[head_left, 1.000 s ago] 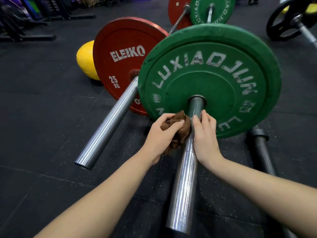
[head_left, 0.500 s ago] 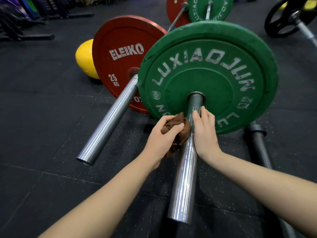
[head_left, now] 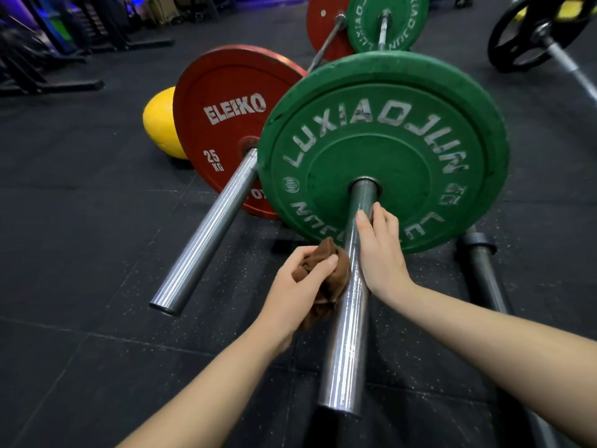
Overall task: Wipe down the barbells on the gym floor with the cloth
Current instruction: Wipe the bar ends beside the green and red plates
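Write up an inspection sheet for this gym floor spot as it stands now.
Surface: black rubber floor, seams visible.
Job's things: brown cloth bunched against the chrome sleeve of the green-plate barbell; red-plate barbell lies alongside, left.
Clutter: yellow ball beside the red-plate barbell; dark bar on the floor at right.
Hands: left hand grips the cloth; right hand rests straight-fingered on the sleeve.
Cables: nothing seen.
Surroundings: black-plate bar far right; dark racks far left.
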Tool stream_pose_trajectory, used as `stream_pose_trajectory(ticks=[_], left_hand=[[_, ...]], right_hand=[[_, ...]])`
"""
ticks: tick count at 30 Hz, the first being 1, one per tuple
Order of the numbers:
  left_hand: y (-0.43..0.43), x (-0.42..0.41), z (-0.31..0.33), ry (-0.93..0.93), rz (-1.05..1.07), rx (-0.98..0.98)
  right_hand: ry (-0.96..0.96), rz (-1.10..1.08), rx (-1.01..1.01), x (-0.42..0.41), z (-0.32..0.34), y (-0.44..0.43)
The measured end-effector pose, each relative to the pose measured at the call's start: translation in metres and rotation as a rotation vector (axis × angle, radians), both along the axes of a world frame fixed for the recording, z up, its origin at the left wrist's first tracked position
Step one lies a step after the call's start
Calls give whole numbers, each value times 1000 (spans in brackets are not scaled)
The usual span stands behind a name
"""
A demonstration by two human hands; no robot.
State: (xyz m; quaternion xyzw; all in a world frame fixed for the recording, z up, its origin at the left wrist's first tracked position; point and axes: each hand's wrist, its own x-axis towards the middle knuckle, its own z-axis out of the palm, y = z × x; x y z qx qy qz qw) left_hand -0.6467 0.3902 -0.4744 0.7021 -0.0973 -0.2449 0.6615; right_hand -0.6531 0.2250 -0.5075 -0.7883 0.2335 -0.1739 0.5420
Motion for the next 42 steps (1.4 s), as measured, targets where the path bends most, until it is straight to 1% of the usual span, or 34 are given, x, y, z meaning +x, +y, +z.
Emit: stream_pose_trajectory(ticks=[4, 6, 8, 10, 14, 16, 22, 24, 26, 29, 32, 36, 38, 42], left_hand=[[-16, 13, 11, 38, 1, -27], [-17, 15, 9, -19, -21, 25], [-8, 8, 2, -37, -32, 63], [4, -6, -6, -30, -8, 53], [25, -36, -16, -95, 49, 65], [21, -34, -13, -110, 48, 69], [1, -10, 1, -173, 35, 172], [11, -20, 2, -148, 29, 154], [24, -35, -1, -77, 45, 92], [35, -57, -10, 3, 124, 46], [30, -56, -15, -34, 172, 52], [18, -38, -2, -102, 95, 97], [21, -36, 1, -76, 85, 109], [45, -61, -7, 54, 87, 112]], right_hand=[[10, 3, -20, 1, 1, 1], [15, 6, -32, 0, 3, 2], [16, 11, -36, 0, 3, 2], [11, 15, -31, -1, 3, 2], [8, 33, -16, -2, 3, 0], [13, 21, -22, -3, 4, -1], [36, 17, -60, -2, 7, 3], [33, 19, -58, -2, 7, 2], [24, 21, -57, -3, 6, 2], [18, 18, -53, -3, 4, 1], [16, 5, -34, -4, 4, 1], [19, -2, -34, -4, 6, 2], [23, 2, -38, -4, 6, 2], [22, 10, -46, -5, 8, 2]])
